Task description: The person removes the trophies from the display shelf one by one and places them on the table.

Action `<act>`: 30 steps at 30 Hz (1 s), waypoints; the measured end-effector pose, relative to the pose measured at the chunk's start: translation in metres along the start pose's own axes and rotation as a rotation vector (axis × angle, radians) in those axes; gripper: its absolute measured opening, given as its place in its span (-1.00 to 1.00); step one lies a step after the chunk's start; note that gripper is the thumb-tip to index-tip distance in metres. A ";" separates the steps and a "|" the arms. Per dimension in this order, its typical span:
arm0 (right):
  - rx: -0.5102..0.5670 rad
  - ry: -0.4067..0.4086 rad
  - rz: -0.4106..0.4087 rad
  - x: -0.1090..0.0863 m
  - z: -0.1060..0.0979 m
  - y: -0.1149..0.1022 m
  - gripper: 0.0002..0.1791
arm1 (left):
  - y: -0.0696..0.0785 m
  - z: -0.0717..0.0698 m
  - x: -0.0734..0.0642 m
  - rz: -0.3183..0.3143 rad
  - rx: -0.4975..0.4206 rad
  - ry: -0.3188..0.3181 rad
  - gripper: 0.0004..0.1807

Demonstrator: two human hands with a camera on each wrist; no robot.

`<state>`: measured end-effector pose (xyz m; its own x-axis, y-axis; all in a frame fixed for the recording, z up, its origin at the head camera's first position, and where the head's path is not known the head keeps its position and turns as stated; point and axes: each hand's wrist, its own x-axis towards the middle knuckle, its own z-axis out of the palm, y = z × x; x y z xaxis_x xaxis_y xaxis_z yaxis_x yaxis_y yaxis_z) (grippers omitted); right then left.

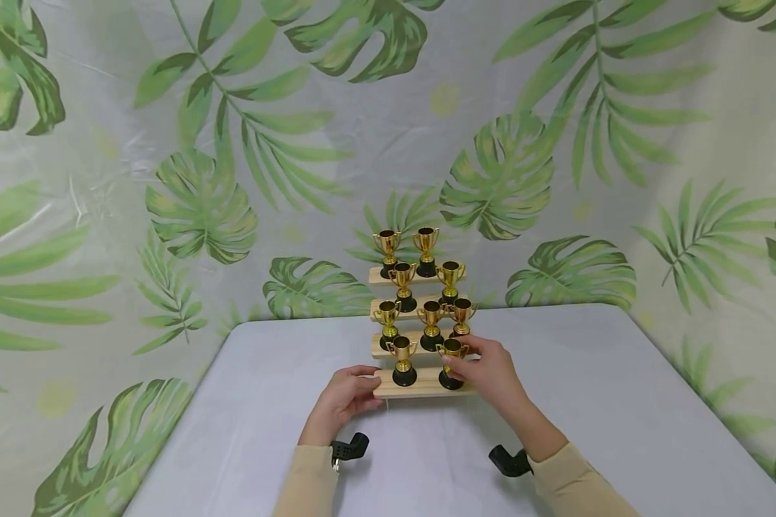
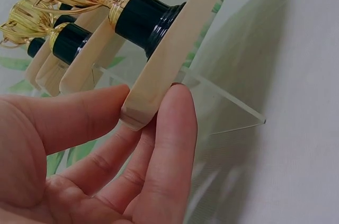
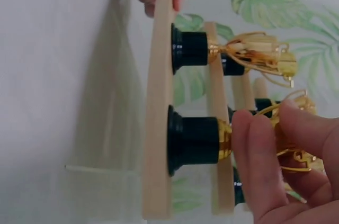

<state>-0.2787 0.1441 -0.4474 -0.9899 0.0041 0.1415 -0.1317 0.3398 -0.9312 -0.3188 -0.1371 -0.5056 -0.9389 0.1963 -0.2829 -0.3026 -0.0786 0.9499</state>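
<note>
A tiered stand of pale wooden shelves holds several small gold trophies with black bases. My left hand pinches the left end of the lowest shelf, thumb on one face and fingers on the other, as the left wrist view shows. At that shelf's right end, my right hand holds a trophy by its gold cup, which the fingers partly hide. Its black base stands against the board. Another trophy stands on the left part of the same shelf.
Higher shelves carry more trophies, such as one at the top. Clear supports show beneath the lowest board. The stand is on a white-covered table, near a leaf-patterned backdrop. Both wrists wear black devices.
</note>
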 end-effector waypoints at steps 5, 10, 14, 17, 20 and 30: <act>-0.071 0.011 -0.043 0.002 -0.003 0.005 -0.37 | 0.000 0.002 0.001 0.005 -0.021 -0.012 -0.51; -0.140 0.026 -0.095 0.003 -0.004 0.007 -0.43 | 0.001 0.002 0.004 0.000 -0.040 -0.016 -0.52; -0.168 0.026 -0.137 0.004 -0.003 0.008 -0.48 | 0.000 0.002 0.006 0.001 -0.048 -0.015 -0.51; -0.189 0.026 -0.147 0.005 -0.003 0.008 -0.49 | -0.001 0.001 0.006 0.000 -0.056 -0.010 -0.50; -0.206 0.028 -0.149 0.005 -0.004 0.009 -0.44 | -0.001 0.001 0.006 0.005 -0.056 -0.013 -0.50; -0.223 0.033 -0.155 0.004 -0.006 0.005 -0.38 | -0.003 -0.003 0.007 -0.009 -0.056 -0.009 -0.51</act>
<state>-0.2830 0.1513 -0.4495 -0.9560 -0.0346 0.2912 -0.2634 0.5377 -0.8009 -0.3247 -0.1383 -0.5105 -0.9346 0.2059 -0.2900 -0.3201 -0.1316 0.9382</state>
